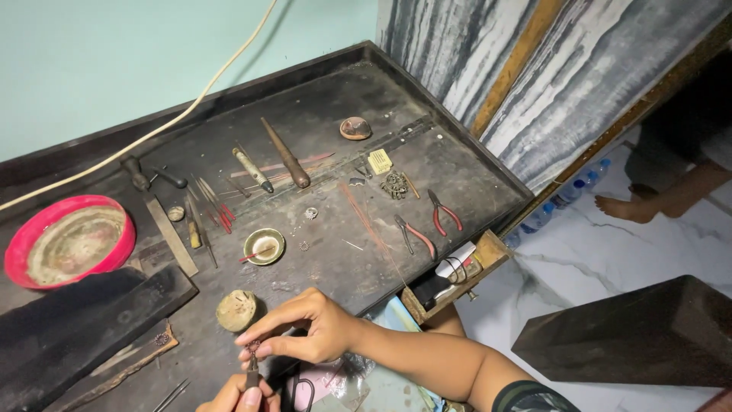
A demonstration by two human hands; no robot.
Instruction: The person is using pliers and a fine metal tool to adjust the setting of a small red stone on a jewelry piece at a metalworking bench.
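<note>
Head cam looks down on a dark, worn work surface (320, 122) w/ raised rim. Right hand (309, 324) sits at the near edge, fingers curled in, thumb + fingertips pinched on a small metal ornament (252, 347). Left hand (242, 395) is at the bottom edge of view, only partly seen, closed round a small tool (252, 372) whose tip meets the ornament from below; can't tell what kind of tool. Ornament is thus held between both hands, just above the surface's near edge.

Just left of the right hand: a round wooden block (237, 310). Further back: small brass dish (264, 246), two red-handled pliers (427, 225), a yellow ridged piece (380, 161), a long tapered mandrel (286, 152), a row of files + thin tools (210, 210), a flat metal ruler (171, 235). Far left: red bowl (65, 240) w/ pale, crusted inside. A cream cable (152, 130) runs along the back wall. An open wooden drawer (457, 275) w/ odds inside juts out at right. Another person's bare foot (621, 207) rests on the marble floor (579, 259), far right.
</note>
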